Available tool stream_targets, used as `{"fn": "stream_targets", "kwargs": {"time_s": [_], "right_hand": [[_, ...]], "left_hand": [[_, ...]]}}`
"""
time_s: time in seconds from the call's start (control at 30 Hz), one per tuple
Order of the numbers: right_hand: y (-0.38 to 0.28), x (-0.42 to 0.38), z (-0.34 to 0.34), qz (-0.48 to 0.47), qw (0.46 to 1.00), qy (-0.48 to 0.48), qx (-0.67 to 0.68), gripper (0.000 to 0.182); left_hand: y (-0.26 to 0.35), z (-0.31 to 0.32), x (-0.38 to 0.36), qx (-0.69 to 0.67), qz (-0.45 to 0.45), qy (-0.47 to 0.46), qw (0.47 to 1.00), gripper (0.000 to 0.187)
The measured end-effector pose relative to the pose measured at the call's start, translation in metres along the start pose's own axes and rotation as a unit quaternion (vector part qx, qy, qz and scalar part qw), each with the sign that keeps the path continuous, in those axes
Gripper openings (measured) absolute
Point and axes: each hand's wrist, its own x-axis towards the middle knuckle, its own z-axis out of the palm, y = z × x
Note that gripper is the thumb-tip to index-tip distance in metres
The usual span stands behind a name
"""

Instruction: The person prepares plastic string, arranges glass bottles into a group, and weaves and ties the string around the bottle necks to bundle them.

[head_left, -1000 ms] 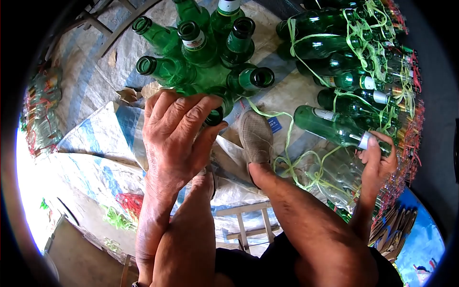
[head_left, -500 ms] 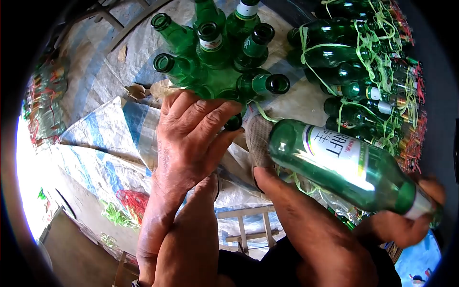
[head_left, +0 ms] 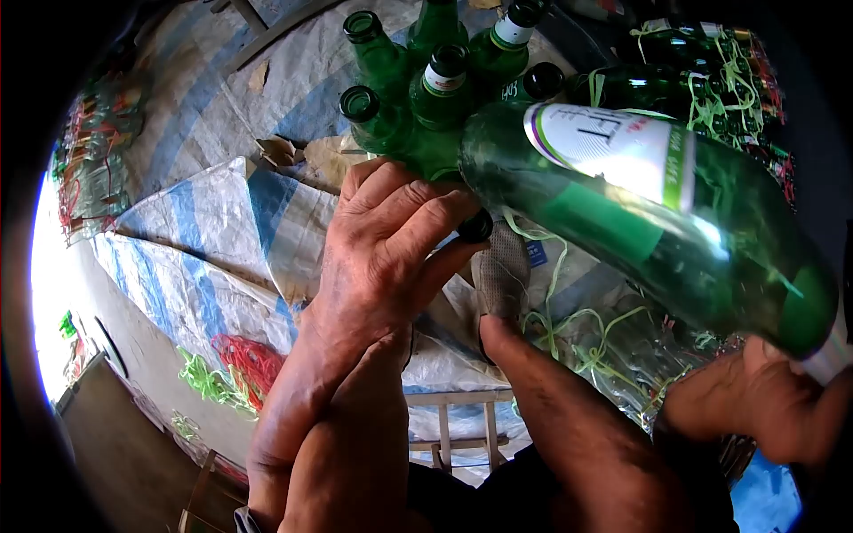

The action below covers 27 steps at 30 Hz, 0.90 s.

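The striped sheet (head_left: 302,98) was partly covered by a cluster of green bottles (head_left: 440,111), toward which the base of the labelled bottle (head_left: 640,235) was pointed (its white label turned upward). Its neck was clamped in the right hand (head_left: 786,404), while a dark bottle mouth (head_left: 476,227) was enclosed by the left hand's (head_left: 382,235) thumb and fingers at the cluster's near side.

green bottles (head_left: 444,89), white label (head_left: 613,151) edged purple and lime, blue-and-white striped sheet (head_left: 213,213), red string (head_left: 249,364)
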Motion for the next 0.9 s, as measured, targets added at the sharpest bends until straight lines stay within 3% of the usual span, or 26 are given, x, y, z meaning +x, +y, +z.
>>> {"fn": "stream_targets", "kwargs": {"time_s": [0.47,0.9], "right_hand": [[-0.016,0.03,0.116,0.004,0.984,-0.134,0.118,0.028],[-0.019,0.038,0.152,-0.01,0.972,-0.177,0.151,0.022]], "left_hand": [[-0.002,0.003,-0.003,-0.004,0.0,0.012,1.0,0.044],[0.004,0.006,-0.003,-0.009,0.007,0.017,1.0,0.037]]}}
